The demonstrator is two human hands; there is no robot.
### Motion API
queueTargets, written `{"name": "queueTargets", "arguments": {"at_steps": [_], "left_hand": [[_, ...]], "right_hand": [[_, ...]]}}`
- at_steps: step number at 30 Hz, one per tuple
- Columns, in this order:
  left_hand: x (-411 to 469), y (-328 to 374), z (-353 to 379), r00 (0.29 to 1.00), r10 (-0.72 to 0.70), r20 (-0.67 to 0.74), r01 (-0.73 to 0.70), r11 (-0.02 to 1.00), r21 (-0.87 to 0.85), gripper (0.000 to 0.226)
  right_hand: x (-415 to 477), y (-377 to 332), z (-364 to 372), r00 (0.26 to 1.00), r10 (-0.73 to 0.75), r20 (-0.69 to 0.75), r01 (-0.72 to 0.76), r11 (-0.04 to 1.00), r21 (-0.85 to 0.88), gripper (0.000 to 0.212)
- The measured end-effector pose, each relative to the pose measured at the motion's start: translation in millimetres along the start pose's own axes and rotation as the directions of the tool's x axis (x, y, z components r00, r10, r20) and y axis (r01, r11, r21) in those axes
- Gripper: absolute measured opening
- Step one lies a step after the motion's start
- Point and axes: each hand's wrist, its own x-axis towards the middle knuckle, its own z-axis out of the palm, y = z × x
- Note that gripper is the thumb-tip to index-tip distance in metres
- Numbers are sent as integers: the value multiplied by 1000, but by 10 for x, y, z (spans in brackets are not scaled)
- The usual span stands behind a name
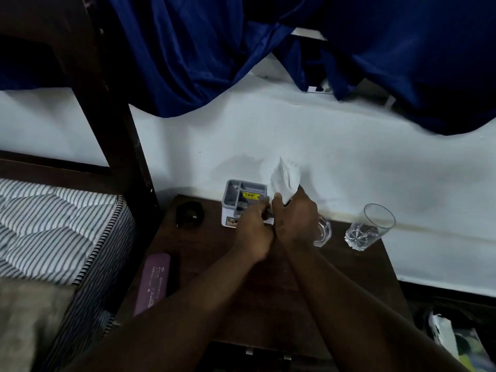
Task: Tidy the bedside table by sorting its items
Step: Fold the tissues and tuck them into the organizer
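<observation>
On the dark wooden bedside table point(268, 285) a grey compartment organiser point(243, 196) with a yellow sticker stands at the back edge. My right hand point(294, 216) grips a crumpled white tissue point(285, 178) that sticks up beside the organiser. My left hand point(253, 232) is closed just left of it, fingertips at the organiser's front; what it pinches is hidden. Partly behind my right hand stands a clear glass point(323, 232). A second clear tumbler point(369, 228) tilts further right. A purple flat case point(153, 280) lies at the table's left edge, a small black object point(189, 213) behind it.
A striped mattress point(53, 224) and dark bed frame post point(107, 103) lie to the left. Blue curtain point(214, 49) hangs over the white wall behind the table. Bags sit on the floor at the lower right point(456, 342).
</observation>
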Motion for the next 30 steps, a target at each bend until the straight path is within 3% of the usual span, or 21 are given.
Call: {"name": "queueTargets", "arguments": {"at_steps": [5,15,19,23,26,30], "left_hand": [[-8,-30,-46,998,61,22,-63,995,72,51],[8,-41,-76,998,64,-29,-64,998,-26,52],[-15,-80,-65,991,109,-73,-106,993,43,53],[38,-249,-23,993,116,-29,-112,989,95,63],[69,-385,15,996,83,-12,-81,989,123,69],[-94,-142,-80,997,69,-21,-67,993,97,62]], "right_hand": [[43,46,68,997,24,70,-22,999,-30,32],[241,60,217,973,40,226,-7,989,-145,37],[270,136,272,954,94,283,-41,981,-187,47],[231,207,314,945,109,309,-53,981,-185,49],[191,245,308,929,123,349,-101,992,-81,63],[160,297,235,908,159,388,-164,986,-21,91]]}}
